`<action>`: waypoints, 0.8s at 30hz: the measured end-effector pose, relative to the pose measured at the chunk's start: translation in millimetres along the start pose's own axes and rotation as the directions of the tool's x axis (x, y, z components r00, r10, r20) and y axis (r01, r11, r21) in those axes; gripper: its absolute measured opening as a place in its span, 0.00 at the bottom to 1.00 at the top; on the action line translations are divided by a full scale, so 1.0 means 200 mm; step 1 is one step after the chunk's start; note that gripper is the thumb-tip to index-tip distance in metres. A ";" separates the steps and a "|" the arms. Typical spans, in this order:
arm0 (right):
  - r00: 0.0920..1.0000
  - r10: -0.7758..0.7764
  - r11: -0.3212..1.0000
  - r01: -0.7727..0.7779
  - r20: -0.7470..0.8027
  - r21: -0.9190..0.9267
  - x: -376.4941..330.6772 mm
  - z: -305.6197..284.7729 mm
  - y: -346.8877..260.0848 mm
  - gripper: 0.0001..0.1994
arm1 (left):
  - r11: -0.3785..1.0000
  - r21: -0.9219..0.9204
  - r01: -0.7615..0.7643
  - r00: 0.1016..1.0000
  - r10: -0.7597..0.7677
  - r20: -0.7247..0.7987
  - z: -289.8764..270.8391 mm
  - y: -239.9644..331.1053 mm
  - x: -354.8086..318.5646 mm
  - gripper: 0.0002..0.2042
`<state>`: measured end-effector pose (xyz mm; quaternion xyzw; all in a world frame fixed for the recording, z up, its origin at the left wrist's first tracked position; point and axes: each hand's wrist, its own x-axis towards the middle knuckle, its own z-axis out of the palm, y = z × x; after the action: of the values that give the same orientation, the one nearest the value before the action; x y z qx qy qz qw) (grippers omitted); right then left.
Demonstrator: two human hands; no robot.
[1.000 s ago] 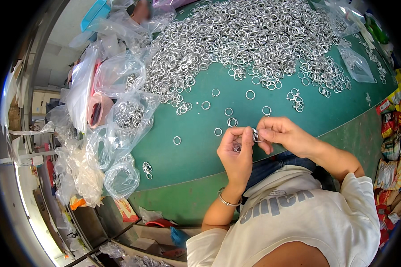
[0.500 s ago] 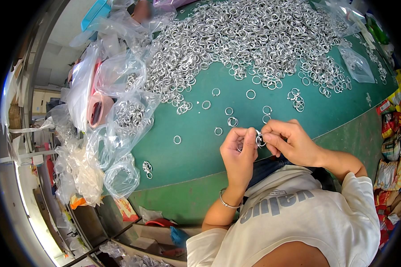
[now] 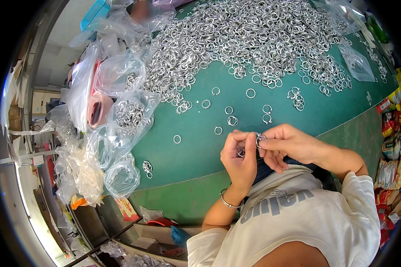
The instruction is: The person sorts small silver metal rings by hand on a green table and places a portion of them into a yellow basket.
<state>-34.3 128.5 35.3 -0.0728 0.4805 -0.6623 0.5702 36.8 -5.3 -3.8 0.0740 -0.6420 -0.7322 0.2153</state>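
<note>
Through the head camera I see the left hand [image 3: 239,155] curled nearly closed, cupping several silver rings [image 3: 241,152] in its fingers. Between its thumb and the pinched thumb and forefinger of the right hand [image 3: 289,144] sits one silver ring [image 3: 259,140], just above the table's near edge; the right hand's other fingers are loosely bent. To the left, a clear plastic bag [image 3: 149,101] bulges with silver rings; at far right, a flatter clear pouch [image 3: 365,75] contains a few.
</note>
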 end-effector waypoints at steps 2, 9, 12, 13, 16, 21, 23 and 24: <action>0.991 -0.101 0.980 0.083 -0.089 -0.183 0.00 0.03 0.02 0.13 | 0.998 -0.027 0.058 0.998 -0.058 -0.005 0.00 0.02 0.00 0.04; 0.889 -0.451 0.677 0.281 -0.082 -0.680 0.00 0.06 0.04 0.10 | 0.981 -0.059 0.187 0.981 -0.190 -0.035 -0.03 0.01 -0.02 0.05; 0.771 -0.637 0.321 0.263 -0.001 -0.910 0.03 0.04 0.10 0.09 | 0.939 -0.092 0.332 0.942 -0.335 -0.016 -0.03 0.05 0.01 0.07; 0.776 -0.630 0.366 0.271 -0.023 -0.891 0.02 0.04 0.10 0.09 | 0.945 -0.088 0.315 0.948 -0.318 -0.017 -0.04 0.03 0.01 0.07; 0.781 -0.620 0.484 0.306 -0.075 -0.820 -0.01 0.04 0.05 0.06 | 0.929 -0.161 0.333 0.941 -0.338 -0.006 -0.05 0.00 0.02 0.08; 0.841 -0.500 0.814 0.376 -0.205 -0.442 0.04 -0.04 0.04 0.09 | 0.741 -0.451 0.498 0.852 -0.514 0.095 -0.10 0.00 0.07 0.08; 0.916 -0.342 0.940 0.338 -0.211 -0.058 0.07 -0.10 0.05 0.11 | 0.655 -0.546 0.522 0.828 -0.542 0.142 -0.11 -0.02 0.08 0.09; 0.931 -0.302 0.945 0.321 -0.205 0.064 0.08 -0.12 0.06 0.11 | 0.608 -0.593 0.528 0.820 -0.547 0.168 -0.12 -0.03 0.08 0.09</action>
<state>-47.1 130.4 6.7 -0.0559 0.4832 -0.7708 0.4115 30.1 -34.2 -11.2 0.1996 -0.3118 -0.9289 0.0073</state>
